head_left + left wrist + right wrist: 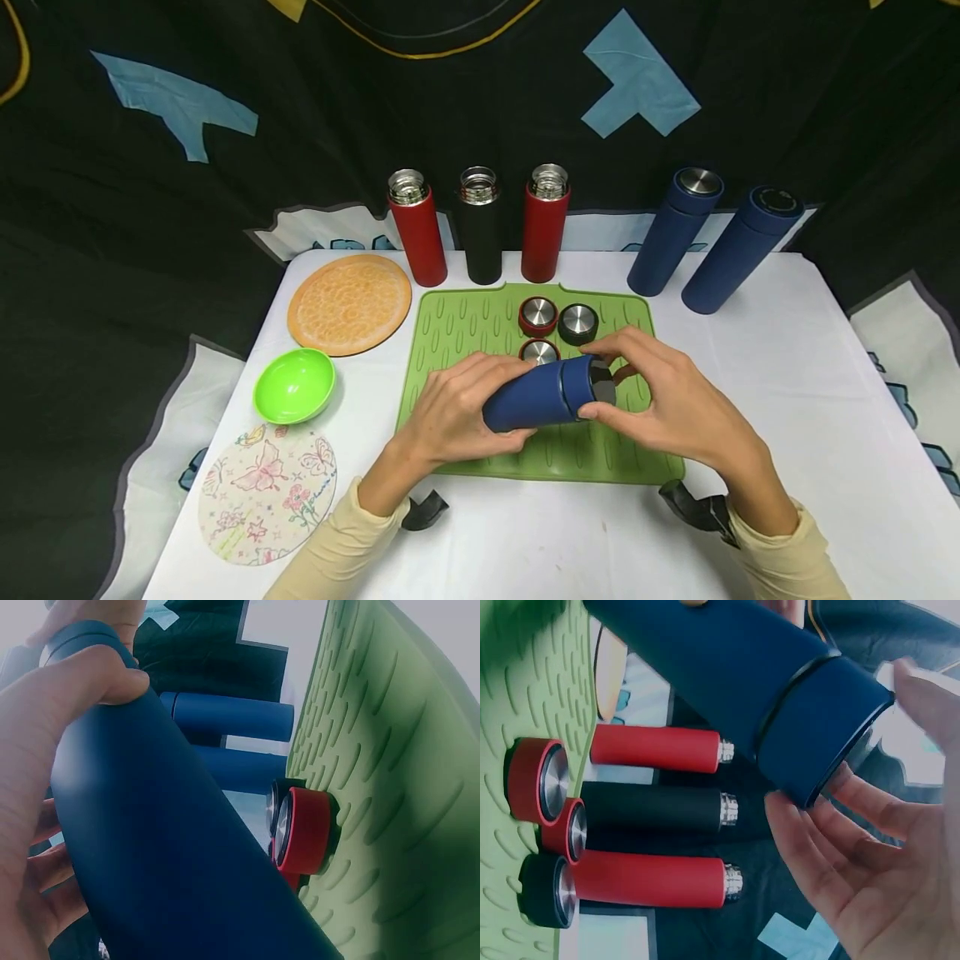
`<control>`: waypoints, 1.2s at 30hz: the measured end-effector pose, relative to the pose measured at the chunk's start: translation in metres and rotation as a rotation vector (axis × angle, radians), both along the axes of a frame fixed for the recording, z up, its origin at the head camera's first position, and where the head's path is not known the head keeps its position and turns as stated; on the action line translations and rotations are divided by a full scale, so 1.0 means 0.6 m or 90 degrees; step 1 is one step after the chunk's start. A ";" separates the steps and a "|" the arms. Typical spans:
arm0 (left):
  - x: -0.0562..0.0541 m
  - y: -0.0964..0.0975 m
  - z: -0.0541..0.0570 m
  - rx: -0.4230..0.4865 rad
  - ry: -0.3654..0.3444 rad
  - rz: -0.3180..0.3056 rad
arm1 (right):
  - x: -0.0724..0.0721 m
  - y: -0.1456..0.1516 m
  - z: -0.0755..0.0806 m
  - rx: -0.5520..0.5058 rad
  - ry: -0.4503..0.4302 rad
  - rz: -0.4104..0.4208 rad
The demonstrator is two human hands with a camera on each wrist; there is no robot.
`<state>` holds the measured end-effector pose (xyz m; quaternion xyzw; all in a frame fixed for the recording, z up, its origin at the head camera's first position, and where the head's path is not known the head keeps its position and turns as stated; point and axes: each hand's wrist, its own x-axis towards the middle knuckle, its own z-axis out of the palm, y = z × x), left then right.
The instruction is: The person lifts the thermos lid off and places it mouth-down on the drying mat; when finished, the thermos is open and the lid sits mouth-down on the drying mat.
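Observation:
My left hand [465,408] grips the body of a blue thermos bottle [522,402], tilted with its top to the right above a green mat [465,325]. Thumb and fingertips of my right hand [675,408] pinch the rim of the bottle's blue lid [821,727], which sits on the bottle with a dark seam below it. Just behind the bottle, on the mat, lie a red lid [538,313], a black lid [578,323] and a second red lid [540,351], the latter partly hidden by the bottle.
Behind the mat stand lidless bottles: two red, one [417,237] leftmost, and one black [482,233]. Two lidded blue bottles [667,242] stand back right. On the left are an orange round board [349,304], a green bowl [294,387] and a butterfly-patterned round mat [267,496].

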<state>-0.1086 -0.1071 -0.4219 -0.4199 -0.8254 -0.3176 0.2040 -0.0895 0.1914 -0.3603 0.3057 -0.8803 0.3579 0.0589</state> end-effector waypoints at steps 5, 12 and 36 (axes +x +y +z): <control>0.000 -0.001 -0.002 0.006 -0.016 -0.006 | 0.000 0.004 -0.002 -0.040 0.018 0.068; 0.001 0.001 0.002 0.003 -0.012 -0.009 | 0.003 0.013 0.003 0.001 0.021 0.058; 0.000 -0.008 0.006 -0.028 -0.024 0.008 | -0.001 -0.003 -0.011 -0.020 -0.009 0.015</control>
